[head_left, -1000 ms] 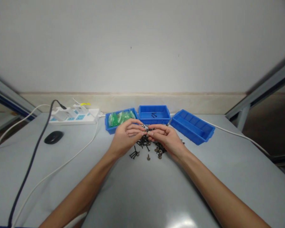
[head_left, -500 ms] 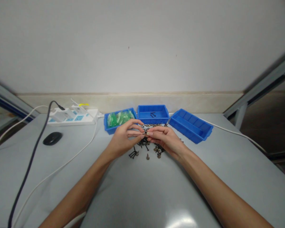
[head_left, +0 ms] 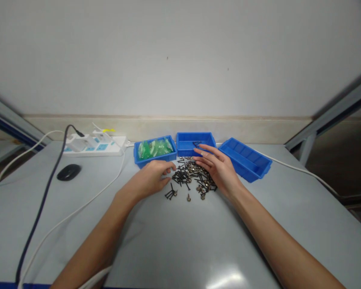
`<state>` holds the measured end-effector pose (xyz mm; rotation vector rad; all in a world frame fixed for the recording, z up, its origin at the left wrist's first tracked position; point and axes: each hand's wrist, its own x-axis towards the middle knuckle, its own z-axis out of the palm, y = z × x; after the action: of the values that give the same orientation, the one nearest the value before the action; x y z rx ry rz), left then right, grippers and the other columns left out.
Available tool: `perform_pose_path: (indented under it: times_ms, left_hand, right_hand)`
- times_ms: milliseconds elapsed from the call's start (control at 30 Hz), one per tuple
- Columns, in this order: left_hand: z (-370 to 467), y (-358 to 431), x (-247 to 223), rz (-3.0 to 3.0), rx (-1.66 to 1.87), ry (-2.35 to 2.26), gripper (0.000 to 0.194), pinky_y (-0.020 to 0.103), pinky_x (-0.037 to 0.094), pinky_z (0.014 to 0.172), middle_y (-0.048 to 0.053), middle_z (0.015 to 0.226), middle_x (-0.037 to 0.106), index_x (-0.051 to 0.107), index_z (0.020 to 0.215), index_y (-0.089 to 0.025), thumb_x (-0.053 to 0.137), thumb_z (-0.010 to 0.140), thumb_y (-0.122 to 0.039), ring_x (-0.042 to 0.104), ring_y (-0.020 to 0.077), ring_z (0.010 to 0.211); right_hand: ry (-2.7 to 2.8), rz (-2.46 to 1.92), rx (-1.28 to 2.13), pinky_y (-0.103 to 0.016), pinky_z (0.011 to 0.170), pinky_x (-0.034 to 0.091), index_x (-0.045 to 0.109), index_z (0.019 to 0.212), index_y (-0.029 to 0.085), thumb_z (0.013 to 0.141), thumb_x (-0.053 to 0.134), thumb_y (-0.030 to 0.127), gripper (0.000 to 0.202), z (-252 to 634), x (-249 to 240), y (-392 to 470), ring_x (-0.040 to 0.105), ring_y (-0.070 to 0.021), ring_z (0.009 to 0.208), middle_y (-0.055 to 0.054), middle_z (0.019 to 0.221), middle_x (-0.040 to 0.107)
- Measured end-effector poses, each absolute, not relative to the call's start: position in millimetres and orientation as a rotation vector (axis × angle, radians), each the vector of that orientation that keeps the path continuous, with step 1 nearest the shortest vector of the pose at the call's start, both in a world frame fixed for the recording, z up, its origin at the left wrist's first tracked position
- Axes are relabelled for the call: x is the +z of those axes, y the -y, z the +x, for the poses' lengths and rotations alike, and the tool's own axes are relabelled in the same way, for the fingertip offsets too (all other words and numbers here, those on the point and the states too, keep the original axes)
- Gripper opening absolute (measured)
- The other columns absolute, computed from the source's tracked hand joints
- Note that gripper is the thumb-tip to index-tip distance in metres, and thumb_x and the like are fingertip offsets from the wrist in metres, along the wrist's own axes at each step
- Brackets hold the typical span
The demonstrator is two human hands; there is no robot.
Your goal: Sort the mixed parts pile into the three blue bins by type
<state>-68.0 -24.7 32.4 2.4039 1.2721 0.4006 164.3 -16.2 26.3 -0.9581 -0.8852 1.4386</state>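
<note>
A pile of black screws (head_left: 182,176) mixed with brassy hex-headed screws (head_left: 201,188) lies on the grey table. My left hand (head_left: 152,176) is at the pile's left edge, fingers loosely bent and apart from the thumb, with nothing visible in them. Over the right side of the pile is my right hand (head_left: 221,166), its fingers stretched toward the front wall of the middle blue bin (head_left: 186,138). A few black screws (head_left: 197,143) lie in that bin. The right hand's thumb is largely hidden, and no object shows in its fingers.
A blue bin with green-and-clear plastic bags (head_left: 156,148) stands at left, and another blue bin (head_left: 243,158) sits angled at right. Further left are a white power strip (head_left: 114,148), a black mouse (head_left: 69,172) and cables (head_left: 45,196). A wall borders the table's back.
My hands have parted from their meeting point above the pile. The left moved left and a little down; the right moved slightly right and its fingers straightened near the middle bin.
</note>
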Motion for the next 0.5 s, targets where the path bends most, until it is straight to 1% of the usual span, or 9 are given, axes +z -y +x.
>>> perform_pose_path:
  times_ms: [100,167,300,500]
  left_hand:
    - [-67.3,22.9,29.1,2.394,0.420,-1.256,0.030,0.028,0.048,0.071,0.004,0.086,0.068,0.068,0.105,-0.017,0.057,0.079,-0.007,0.062,0.0161,0.077]
    - [-66.6,22.4,28.4,2.393,0.433,-1.244,0.032,0.027,0.048,0.069,0.003,0.083,0.066,0.068,0.104,-0.017,0.056,0.077,-0.006,0.061,0.0151,0.074]
    - [-65.7,22.2,28.3,2.391,0.455,-1.221,0.036,0.026,0.047,0.068,0.003,0.082,0.066,0.068,0.105,-0.016,0.054,0.074,-0.003,0.061,0.0142,0.073]
    - [-63.7,22.5,28.5,2.407,0.512,-1.188,0.041,0.024,0.047,0.064,0.002,0.078,0.068,0.069,0.106,-0.015,0.053,0.071,-0.002,0.061,0.0129,0.068]
  right_hand:
    - [0.902,-0.957,1.431,-0.026,0.078,0.055,0.074,0.100,0.022,0.073,0.081,0.033,0.030,168.7,22.9,20.4,0.073,-0.0161,0.084,-0.006,0.107,0.077]
    - [0.917,-0.955,1.433,-0.025,0.075,0.055,0.074,0.097,0.021,0.073,0.081,0.032,0.028,169.4,21.5,21.0,0.073,-0.0147,0.081,-0.006,0.106,0.077]
    - [0.953,-0.961,1.454,-0.023,0.072,0.054,0.074,0.096,0.020,0.074,0.079,0.032,0.026,168.3,20.8,21.1,0.071,-0.0129,0.078,-0.007,0.106,0.077]
    - [0.983,-0.949,1.417,-0.024,0.069,0.053,0.073,0.098,0.020,0.076,0.077,0.032,0.025,168.7,20.1,24.3,0.070,-0.0127,0.075,-0.006,0.101,0.077]
